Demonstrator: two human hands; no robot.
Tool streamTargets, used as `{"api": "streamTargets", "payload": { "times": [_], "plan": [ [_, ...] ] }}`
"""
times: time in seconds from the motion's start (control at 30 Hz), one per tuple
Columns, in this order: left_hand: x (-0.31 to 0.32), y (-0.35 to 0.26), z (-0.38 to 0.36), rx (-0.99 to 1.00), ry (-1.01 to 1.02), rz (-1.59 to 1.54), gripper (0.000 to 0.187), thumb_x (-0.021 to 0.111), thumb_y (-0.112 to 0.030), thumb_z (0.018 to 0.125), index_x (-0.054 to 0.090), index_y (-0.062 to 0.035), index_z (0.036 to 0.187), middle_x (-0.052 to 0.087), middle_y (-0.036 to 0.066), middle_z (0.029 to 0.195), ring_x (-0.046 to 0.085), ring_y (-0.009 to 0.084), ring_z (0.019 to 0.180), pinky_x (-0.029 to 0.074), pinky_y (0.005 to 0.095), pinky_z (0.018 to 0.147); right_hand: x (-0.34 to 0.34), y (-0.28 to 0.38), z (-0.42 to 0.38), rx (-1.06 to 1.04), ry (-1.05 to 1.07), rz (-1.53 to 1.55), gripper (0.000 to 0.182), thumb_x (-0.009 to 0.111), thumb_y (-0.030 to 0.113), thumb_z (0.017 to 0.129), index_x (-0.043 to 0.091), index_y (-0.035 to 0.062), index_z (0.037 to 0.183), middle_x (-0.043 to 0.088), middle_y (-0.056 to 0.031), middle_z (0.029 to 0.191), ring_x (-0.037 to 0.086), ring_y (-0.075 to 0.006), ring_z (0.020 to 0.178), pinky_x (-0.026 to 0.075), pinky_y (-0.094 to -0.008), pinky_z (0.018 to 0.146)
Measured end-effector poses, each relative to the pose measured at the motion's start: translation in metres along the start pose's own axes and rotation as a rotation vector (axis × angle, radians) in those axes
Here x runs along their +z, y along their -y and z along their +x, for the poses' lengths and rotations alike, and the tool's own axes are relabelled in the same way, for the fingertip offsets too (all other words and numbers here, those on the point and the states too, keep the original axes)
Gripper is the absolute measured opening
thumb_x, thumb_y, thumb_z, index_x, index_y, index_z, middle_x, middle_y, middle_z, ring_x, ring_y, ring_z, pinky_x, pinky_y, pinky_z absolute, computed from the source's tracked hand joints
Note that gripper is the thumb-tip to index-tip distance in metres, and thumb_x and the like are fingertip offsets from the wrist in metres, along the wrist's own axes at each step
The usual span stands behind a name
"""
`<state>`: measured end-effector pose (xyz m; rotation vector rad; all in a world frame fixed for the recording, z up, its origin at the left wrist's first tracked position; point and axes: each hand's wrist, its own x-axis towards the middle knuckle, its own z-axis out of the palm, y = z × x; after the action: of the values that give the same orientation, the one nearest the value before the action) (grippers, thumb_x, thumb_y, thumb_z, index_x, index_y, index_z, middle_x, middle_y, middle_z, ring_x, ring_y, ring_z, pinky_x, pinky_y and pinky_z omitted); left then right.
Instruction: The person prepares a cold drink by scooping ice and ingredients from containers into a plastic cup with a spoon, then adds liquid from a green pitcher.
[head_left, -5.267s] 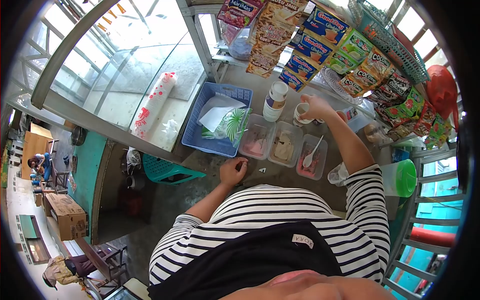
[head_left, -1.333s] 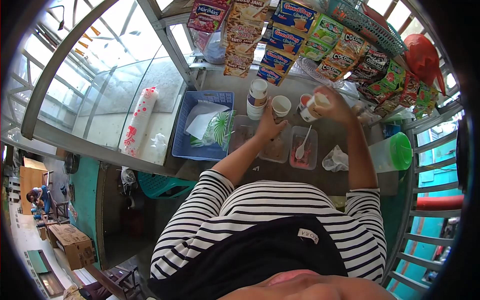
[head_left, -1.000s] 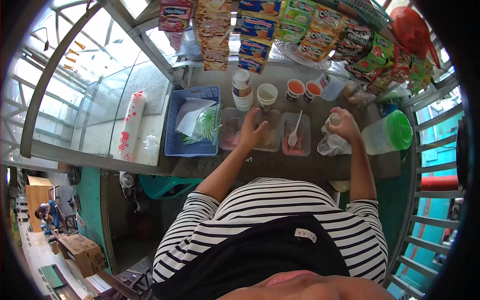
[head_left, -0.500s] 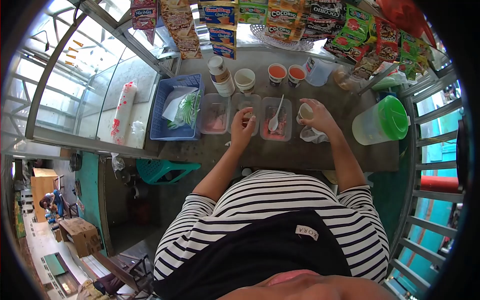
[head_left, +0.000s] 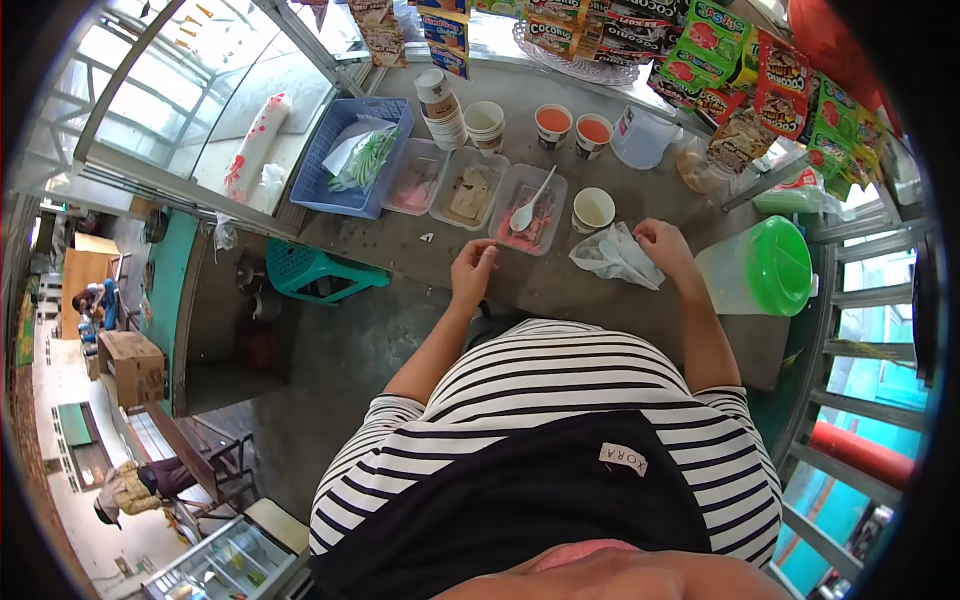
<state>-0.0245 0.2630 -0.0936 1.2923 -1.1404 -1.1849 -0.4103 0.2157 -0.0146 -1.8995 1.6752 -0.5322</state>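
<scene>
My right hand has its fingers pinched at the right edge of a crumpled clear plastic bag on the table. Just behind the bag stands an open paper cup, apart from both hands. My left hand is at the table's front edge with its fingers curled together; nothing shows in them. Nearest to it is a clear tub of pink-red contents, with a white spoon resting in it. Beside that are a tub of beige powder and a tub of pale pink powder.
Two cups of orange drink stand at the back, near stacked paper cups. A blue basket is at left. A green-lidded jug stands right, and a clear pitcher behind. Sachets hang above.
My right hand has let go of the paper cup, now standing on the table, and moved to the plastic bag. My left hand has drawn back from the beige tub. The view has shifted.
</scene>
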Motion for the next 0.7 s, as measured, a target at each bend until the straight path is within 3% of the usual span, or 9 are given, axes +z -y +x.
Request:
{"api": "streamTargets", "payload": {
  "times": [0.07,0.1,0.2,0.23,0.4,0.5,0.57,0.6,0.7],
  "plan": [
    [-0.005,0.01,-0.001,-0.167,-0.134,-0.156,0.02,0.061,-0.018,0.099,0.065,-0.0046,0.113,0.068,0.003,0.094,0.062,0.0088,0.072,0.05,0.0223,0.062,-0.001,0.0,-0.001,0.057,0.024,-0.01,0.017,0.065,0.014,0.086,0.07,0.0043,0.099,0.072,-0.0149,0.088,0.069,-0.0254,0.079,0.053,-0.0355,0.074],
    [-0.01,0.02,0.001,-0.202,-0.167,-0.189,0.028,0.061,-0.02,0.098,0.059,-0.0066,0.122,0.067,0.004,0.098,0.063,0.0112,0.072,0.052,0.0237,0.061,-0.003,0.006,0.001,0.05,0.037,-0.015,0.017,0.065,0.014,0.086,0.07,0.0043,0.099,0.072,-0.0149,0.088,0.069,-0.0254,0.079,0.053,-0.0355,0.074],
    [-0.013,0.002,0.005,-0.364,-0.308,-0.363,0.037,0.06,-0.025,0.099,0.051,-0.0082,0.131,0.064,0.006,0.107,0.065,0.0148,0.072,0.053,0.0252,0.061,-0.009,0.032,0.004,0.024,-0.072,0.064,0.016,0.066,0.014,0.087,0.071,0.0051,0.099,0.071,-0.0145,0.084,0.068,-0.0249,0.076,0.053,-0.0343,0.071],
    [-0.017,-0.001,0.009,-0.412,-0.288,-0.369,0.043,0.058,-0.03,0.1,0.045,-0.0103,0.136,0.061,0.008,0.113,0.067,0.0189,0.075,0.056,0.0278,0.063,-0.009,0.041,0.01,-0.008,-0.097,0.078,0.016,0.066,0.015,0.086,0.071,0.0053,0.099,0.07,-0.0142,0.084,0.068,-0.0244,0.075,0.052,-0.034,0.07],
    [-0.031,-0.001,0.038,-0.463,-0.229,-0.321,0.039,0.057,-0.035,0.1,0.05,-0.0091,0.129,0.061,0.007,0.113,0.07,0.0209,0.078,0.056,0.0277,0.064,0.004,0.098,0.055,-0.25,-0.077,0.087,0.015,0.067,0.016,0.086,0.07,0.0065,0.098,0.067,-0.0119,0.083,0.067,-0.0241,0.077,0.052,-0.0361,0.068],
    [-0.033,0.003,0.043,-0.437,-0.249,-0.251,0.037,0.057,-0.036,0.1,0.054,-0.0076,0.123,0.062,0.007,0.112,0.07,0.0206,0.074,0.056,0.0272,0.062,0.026,0.128,0.091,-0.454,0.027,-0.065,0.015,0.065,0.013,0.085,0.071,0.0083,0.098,0.067,-0.0115,0.092,0.069,-0.0254,0.085,0.053,-0.037,0.072],
    [-0.031,0.005,0.043,-0.408,-0.235,-0.235,0.033,0.058,-0.036,0.1,0.056,-0.0067,0.115,0.064,0.007,0.108,0.07,0.0198,0.066,0.054,0.0268,0.054,0.051,0.134,0.117,-0.528,0.181,-0.396,0.019,0.063,0.012,0.084,0.074,0.0125,0.1,0.068,-0.0109,0.101,0.069,-0.0279,0.093,0.055,-0.0399,0.078],
    [-0.03,0.007,0.041,-0.405,-0.25,-0.237,0.033,0.058,-0.036,0.1,0.056,-0.0067,0.115,0.064,0.007,0.108,0.07,0.0198,0.066,0.054,0.0268,0.054,0.062,0.133,0.128,-0.542,0.187,-0.394,0.019,0.063,0.012,0.084,0.074,0.0125,0.1,0.068,-0.0109,0.101,0.069,-0.0279,0.093,0.055,-0.0399,0.078],
    [-0.034,0.008,0.039,-0.404,-0.186,-0.192,0.038,0.058,-0.037,0.1,0.054,-0.0051,0.12,0.063,0.007,0.108,0.07,0.0204,0.068,0.055,0.0276,0.057,0.09,0.133,0.149,-0.582,0.322,-0.803,0.021,0.063,0.013,0.084,0.075,0.014,0.102,0.068,-0.0094,0.11,0.069,-0.0276,0.097,0.054,-0.0411,0.081]
  ]
}}
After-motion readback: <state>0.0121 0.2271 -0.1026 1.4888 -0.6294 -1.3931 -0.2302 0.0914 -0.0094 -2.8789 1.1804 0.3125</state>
